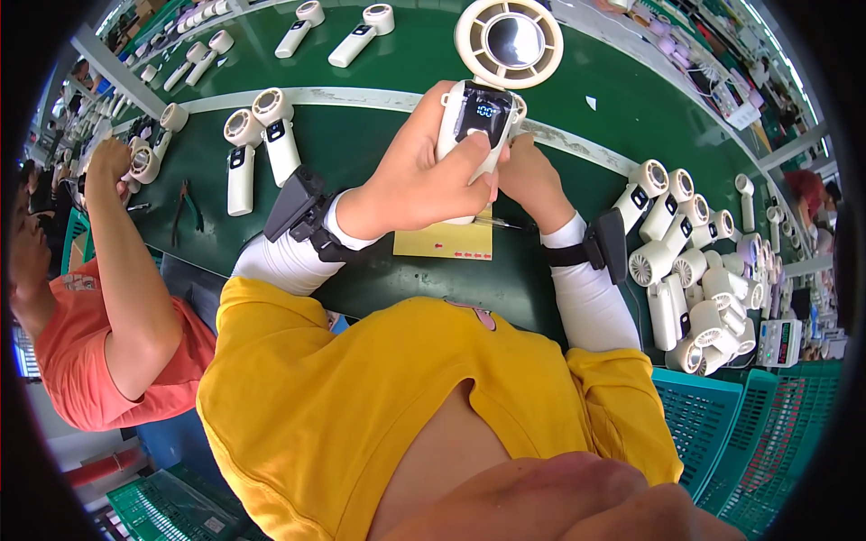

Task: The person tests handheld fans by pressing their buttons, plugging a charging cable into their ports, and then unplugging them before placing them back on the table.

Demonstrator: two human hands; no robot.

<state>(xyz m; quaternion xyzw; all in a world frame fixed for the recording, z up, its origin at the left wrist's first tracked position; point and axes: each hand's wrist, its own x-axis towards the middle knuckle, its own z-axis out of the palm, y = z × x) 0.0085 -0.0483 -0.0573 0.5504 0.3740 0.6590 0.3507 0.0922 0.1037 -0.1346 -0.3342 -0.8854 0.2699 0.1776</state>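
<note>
A cream handheld fan is upright in front of me, its round grille and mirrored centre facing me. My left hand is wrapped round its handle, the thumb pressed on the front just below a lit dark display. Close against the handle's right side is my right hand, its fingers curled. The fan partly hides those fingers, and what they hold, if anything, does not show. Below the fan lies a yellow card with small red marks. A thin dark item lies near the right wrist, its kind unclear.
Two fans lie to my left, near green-handled pliers. Many fans are heaped at the right, beside a small device with a red display. Teal baskets stand lower right. A co-worker in orange works at far left.
</note>
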